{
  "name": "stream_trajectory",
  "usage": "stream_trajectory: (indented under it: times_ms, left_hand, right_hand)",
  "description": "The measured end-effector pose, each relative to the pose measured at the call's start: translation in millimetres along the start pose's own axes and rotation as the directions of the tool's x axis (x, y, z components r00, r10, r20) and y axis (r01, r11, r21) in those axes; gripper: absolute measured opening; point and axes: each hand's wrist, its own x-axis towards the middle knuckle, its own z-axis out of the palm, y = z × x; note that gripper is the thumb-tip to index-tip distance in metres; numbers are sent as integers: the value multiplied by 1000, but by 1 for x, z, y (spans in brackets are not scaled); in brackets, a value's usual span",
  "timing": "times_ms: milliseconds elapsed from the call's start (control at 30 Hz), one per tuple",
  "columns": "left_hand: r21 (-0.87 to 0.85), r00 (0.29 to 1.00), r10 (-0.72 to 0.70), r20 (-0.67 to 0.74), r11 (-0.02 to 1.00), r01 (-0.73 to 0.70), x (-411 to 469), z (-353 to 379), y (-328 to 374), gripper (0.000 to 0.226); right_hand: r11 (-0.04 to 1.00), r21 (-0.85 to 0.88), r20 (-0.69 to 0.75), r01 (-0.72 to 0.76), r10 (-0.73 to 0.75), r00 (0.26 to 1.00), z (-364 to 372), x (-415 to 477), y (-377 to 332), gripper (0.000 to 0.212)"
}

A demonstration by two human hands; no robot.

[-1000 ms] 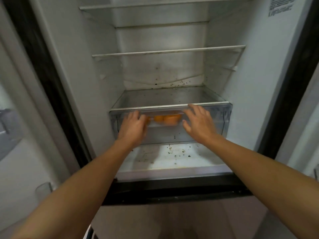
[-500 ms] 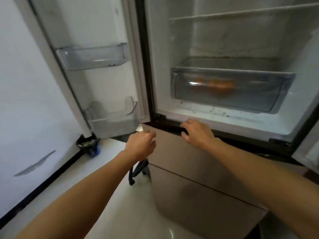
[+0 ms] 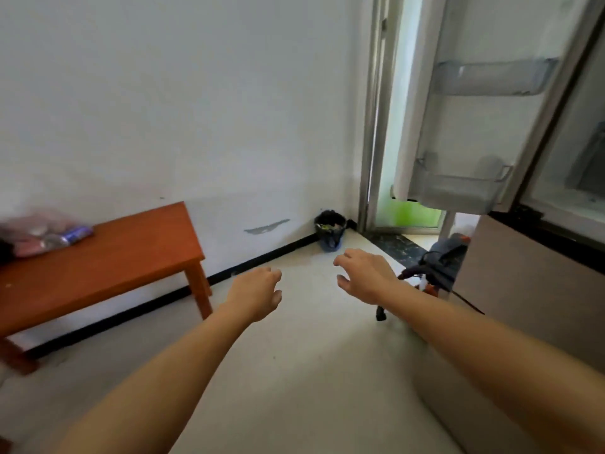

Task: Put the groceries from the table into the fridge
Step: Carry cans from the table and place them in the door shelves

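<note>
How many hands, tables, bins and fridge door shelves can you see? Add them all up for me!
Hands: 2, the left hand and the right hand
Tables: 1, the table
Bins: 1, the bin
Door shelves: 2, the upper door shelf and the lower door shelf
Total: 6
The groceries on the table are too blurred to count.

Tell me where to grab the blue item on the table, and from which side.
Probably across the narrow middle of the blue item, coming from its right, over the bare part of the table. It seems to lie flat and elongated at the right end of the pile, with the pink bag crowding its left. Blur hides its exact shape.
</note>
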Motion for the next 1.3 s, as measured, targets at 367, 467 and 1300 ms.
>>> stream_trajectory:
  times_ms: [367, 467, 1300]
  left_hand:
    - [20, 915, -390, 97, 920, 390, -176, -12, -301, 36]
    - [24, 872, -473, 124, 880, 474, -199, -8, -356, 37]
    - [-26, 746, -662, 72, 747, 665, -122, 40, -778, 35]
  right_hand:
    - [946, 166, -26, 278, -278, 960, 39, 135, -328, 33]
    - [913, 188, -13, 362, -366, 931, 49, 166, -390, 25]
    - [821, 185, 101, 540, -563, 820, 155, 568, -673, 41]
